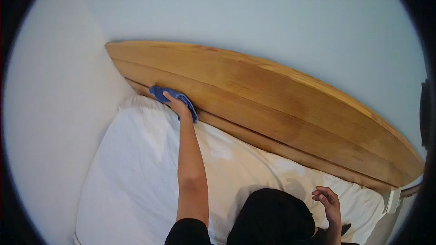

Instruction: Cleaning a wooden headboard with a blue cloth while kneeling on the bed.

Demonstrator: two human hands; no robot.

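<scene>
My left hand (177, 104) presses a folded blue cloth (174, 98) against the lower boards of a wooden headboard (245, 85), towards its left end. The thumb lies on top of the cloth; part of the grip is hidden by the hand itself. My right hand (327, 199) is raised over the bed at the lower right, its fingers loosely curled and apart, holding nothing. Under both arms spreads a white sheet (136, 163), wrinkled, covering the mattress up to the headboard's lower edge.
A pale wall (255, 13) stands behind the headboard, and another wall (51, 109) borders the bed on the left. My black-clad knee (276, 214) rests on the bed. A white object (393, 200) sits by the headboard's right end, and a dark object (425, 114) is at the right rim.
</scene>
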